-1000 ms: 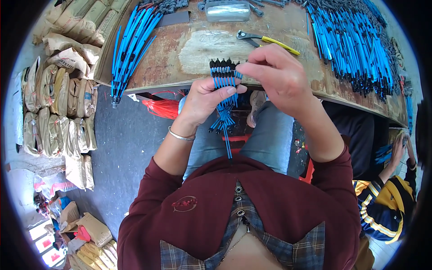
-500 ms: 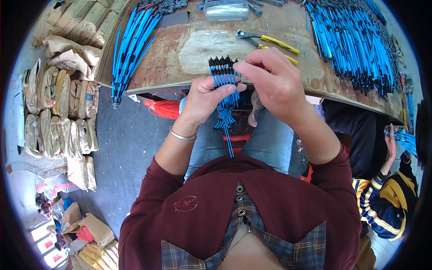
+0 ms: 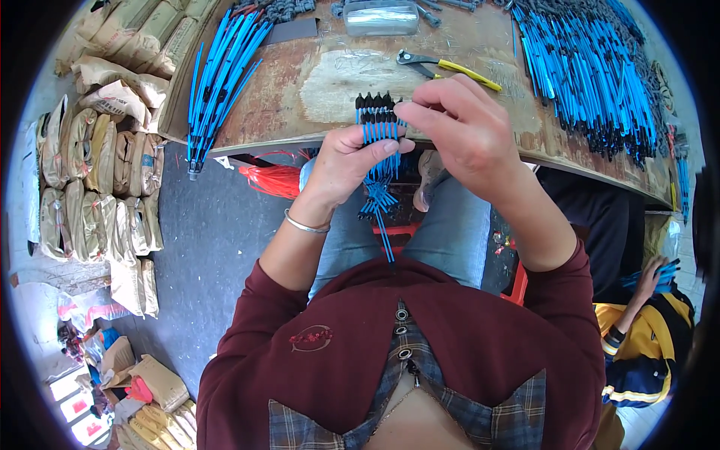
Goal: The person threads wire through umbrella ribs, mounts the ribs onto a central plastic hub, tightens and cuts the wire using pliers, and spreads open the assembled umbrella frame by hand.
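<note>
Left hand (image 3: 339, 166) clamped on bundle of black-tipped blue rods (image 3: 379, 132); right hand (image 3: 471, 127) at its edge, grip unclear.

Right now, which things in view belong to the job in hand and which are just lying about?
Seemingly in the job:
blue-and-black strips in your left hand, right hand at their upper ends
left bunch and right pile of similar strips, probably

Seemingly just lying about:
yellow-handled pliers, untouched on the table
red bundle
brown packages
</note>
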